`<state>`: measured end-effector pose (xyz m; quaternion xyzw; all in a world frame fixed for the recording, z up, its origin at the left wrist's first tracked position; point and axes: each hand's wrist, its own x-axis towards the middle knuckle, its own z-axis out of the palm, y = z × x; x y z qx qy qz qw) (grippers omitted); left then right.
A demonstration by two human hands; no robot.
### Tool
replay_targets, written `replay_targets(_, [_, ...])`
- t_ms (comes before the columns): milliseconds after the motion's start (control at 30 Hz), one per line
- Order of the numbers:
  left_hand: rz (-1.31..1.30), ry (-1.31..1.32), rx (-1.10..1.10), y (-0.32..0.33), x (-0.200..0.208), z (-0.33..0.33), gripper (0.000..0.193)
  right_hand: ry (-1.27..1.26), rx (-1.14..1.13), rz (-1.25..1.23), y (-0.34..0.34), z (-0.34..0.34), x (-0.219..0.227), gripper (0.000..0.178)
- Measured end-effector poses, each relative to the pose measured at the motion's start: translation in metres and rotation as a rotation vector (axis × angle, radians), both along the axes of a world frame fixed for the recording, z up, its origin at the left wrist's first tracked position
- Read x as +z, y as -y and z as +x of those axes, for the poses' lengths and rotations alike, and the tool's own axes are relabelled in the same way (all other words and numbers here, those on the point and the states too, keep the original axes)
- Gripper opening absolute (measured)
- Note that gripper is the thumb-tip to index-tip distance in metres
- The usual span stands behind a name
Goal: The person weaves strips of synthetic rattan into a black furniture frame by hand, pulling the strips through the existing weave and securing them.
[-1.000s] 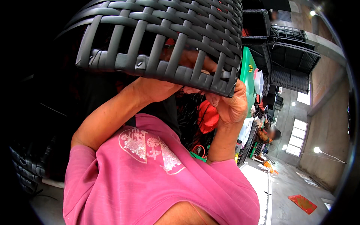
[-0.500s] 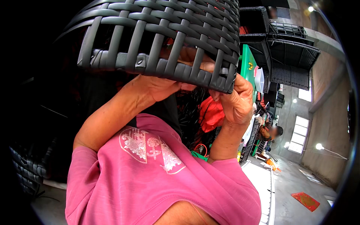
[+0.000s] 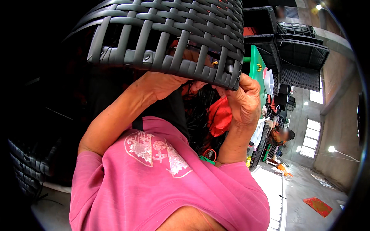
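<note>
A black woven wicker furniture piece (image 3: 169,27) fills the upper middle, its lower edge a bar wrapped in flat black strip. My left hand (image 3: 166,82) is under and behind that bar. Part of it shows through the gaps in the weave, and its fingers look curled, with the tips partly hidden. At the right corner of the bar, my right hand (image 3: 246,101) is closed, thumb and fingers bent in against the corner. What its fingertips pinch there is too small to make out.
Loose black strips (image 3: 196,115) and a red bag (image 3: 220,117) lie below the wicker. A green board (image 3: 255,69) with a white container (image 3: 268,82) stands to the right. Black wicker furniture (image 3: 298,63) and a person (image 3: 278,135) are farther right. More dark wicker (image 3: 29,169) stands at lower left.
The wicker piece has shifted slightly: its left end is a little farther right and its lower edge a little higher. Both hands remain at the lower bar, with small finger movements.
</note>
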<state>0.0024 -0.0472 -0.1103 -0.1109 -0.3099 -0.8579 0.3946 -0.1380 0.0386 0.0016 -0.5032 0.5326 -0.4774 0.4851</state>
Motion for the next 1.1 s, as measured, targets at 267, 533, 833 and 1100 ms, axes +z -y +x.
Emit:
replay_targets(267, [0.145,0.039,-0.171,-0.016,0.001,-0.007,0.017,-0.029,0.021,0.009,0.001,-0.009,0.000,0.026])
replay_targets(533, [0.080,0.129,-0.381,-0.042,-0.022,0.031,0.022,0.330,0.183,0.022,0.005,-0.016,-0.016,0.027])
replay_targets(833, [-0.015,0.110,-0.445,-0.055,-0.005,0.053,0.023,0.485,0.249,0.001,0.010,-0.023,-0.027,0.029])
replay_targets(1100, [-0.038,0.645,0.644,-0.050,-0.015,0.025,0.011,0.331,0.169,0.035,0.003,-0.026,-0.022,0.026])
